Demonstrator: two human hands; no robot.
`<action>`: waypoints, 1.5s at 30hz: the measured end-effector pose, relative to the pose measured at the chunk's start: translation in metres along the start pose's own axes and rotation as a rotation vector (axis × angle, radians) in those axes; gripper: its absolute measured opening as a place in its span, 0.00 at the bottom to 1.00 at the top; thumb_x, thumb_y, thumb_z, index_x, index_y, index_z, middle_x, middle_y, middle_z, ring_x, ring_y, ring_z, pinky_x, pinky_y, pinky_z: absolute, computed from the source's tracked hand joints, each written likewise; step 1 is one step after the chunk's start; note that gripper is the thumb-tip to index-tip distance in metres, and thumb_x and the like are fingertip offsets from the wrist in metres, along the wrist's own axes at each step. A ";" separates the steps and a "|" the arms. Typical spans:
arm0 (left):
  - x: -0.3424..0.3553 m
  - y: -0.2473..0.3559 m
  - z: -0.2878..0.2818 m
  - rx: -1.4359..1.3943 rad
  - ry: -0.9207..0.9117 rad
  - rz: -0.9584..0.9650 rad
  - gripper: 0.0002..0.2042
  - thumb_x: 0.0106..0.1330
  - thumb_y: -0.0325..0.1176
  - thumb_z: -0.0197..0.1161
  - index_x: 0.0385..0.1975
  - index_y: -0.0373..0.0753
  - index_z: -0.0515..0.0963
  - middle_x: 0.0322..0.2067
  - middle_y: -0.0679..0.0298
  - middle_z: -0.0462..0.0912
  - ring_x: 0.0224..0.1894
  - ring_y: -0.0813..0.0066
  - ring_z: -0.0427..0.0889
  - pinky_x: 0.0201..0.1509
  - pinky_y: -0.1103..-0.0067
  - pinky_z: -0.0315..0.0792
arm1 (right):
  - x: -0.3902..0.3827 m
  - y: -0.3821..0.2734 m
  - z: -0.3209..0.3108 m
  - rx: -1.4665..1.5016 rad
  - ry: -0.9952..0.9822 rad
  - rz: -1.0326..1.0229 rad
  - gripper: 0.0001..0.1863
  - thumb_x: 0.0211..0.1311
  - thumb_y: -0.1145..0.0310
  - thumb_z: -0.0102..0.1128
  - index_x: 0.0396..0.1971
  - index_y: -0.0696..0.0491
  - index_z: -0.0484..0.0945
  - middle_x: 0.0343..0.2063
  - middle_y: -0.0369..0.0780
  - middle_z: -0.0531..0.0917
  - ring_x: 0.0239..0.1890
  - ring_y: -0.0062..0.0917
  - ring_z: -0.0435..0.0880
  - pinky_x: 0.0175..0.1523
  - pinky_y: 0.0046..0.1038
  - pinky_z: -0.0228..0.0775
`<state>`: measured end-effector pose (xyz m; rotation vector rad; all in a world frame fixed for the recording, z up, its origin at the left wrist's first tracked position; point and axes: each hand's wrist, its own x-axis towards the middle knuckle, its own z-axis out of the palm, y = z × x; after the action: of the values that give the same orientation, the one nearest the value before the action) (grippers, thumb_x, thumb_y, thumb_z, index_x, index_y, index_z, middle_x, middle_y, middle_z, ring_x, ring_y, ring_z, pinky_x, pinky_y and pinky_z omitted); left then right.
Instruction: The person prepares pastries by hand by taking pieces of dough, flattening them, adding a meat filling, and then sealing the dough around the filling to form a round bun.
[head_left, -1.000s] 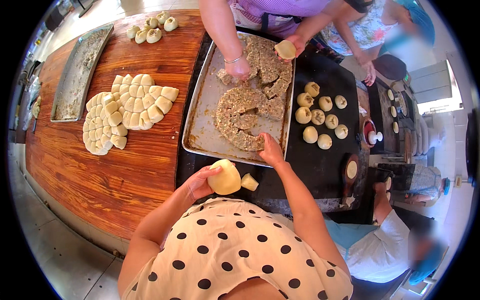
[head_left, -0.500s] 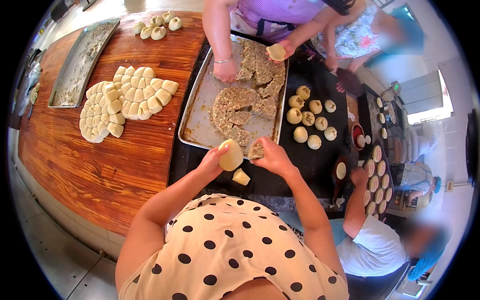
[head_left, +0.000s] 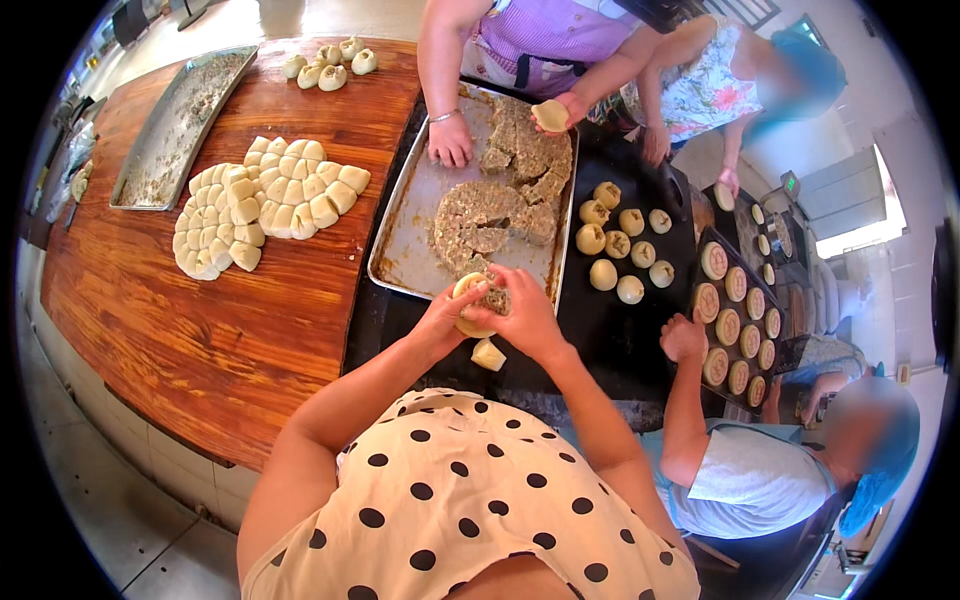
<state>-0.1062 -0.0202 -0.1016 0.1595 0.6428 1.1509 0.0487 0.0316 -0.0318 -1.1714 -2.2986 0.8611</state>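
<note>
Centre of frame: left hand [head_left: 447,318] cupped under a flattened dough piece [head_left: 468,306], gripping it from below. Right hand [head_left: 523,310] closed over the crumbly brown filling [head_left: 494,298] pressed onto that dough. Small dough lump [head_left: 488,354] just below, on the dark desk [head_left: 610,340]. Metal tray [head_left: 410,240] of filling slabs directly above the hands. Filled dough balls [head_left: 618,245] right of tray. Cut dough pieces [head_left: 265,200] clustered at upper left on the wooden desk [head_left: 200,330]. Another person's hand [head_left: 450,150] resting on tray's upper edge.
</note>
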 end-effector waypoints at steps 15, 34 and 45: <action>-0.009 -0.018 0.043 -0.054 0.029 0.084 0.14 0.73 0.32 0.54 0.56 0.45 0.67 0.50 0.63 0.75 0.53 0.66 0.79 0.55 0.64 0.77 | -0.015 0.015 0.064 1.078 0.709 0.429 0.14 0.71 0.70 0.49 0.43 0.62 0.82 0.45 0.42 0.83 0.50 0.25 0.79 0.59 0.26 0.67; 0.023 -0.012 -0.001 0.503 0.127 0.067 0.20 0.74 0.48 0.52 0.55 0.41 0.72 0.47 0.66 0.78 0.48 0.75 0.75 0.52 0.76 0.70 | -0.010 0.031 0.094 0.755 0.574 0.429 0.21 0.72 0.57 0.52 0.46 0.62 0.80 0.43 0.39 0.84 0.46 0.18 0.78 0.53 0.23 0.68; 0.039 0.034 0.009 0.312 -0.034 -0.230 0.31 0.66 0.64 0.54 0.59 0.47 0.69 0.52 0.64 0.77 0.52 0.66 0.80 0.56 0.66 0.77 | 0.018 0.033 0.078 1.641 0.722 0.665 0.15 0.66 0.54 0.60 0.39 0.52 0.80 0.37 0.36 0.82 0.38 0.22 0.81 0.47 0.27 0.73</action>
<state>-0.1185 0.0304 -0.0948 0.3606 0.7871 0.8208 0.0098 0.0352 -0.1092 -0.9957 -0.1756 1.6052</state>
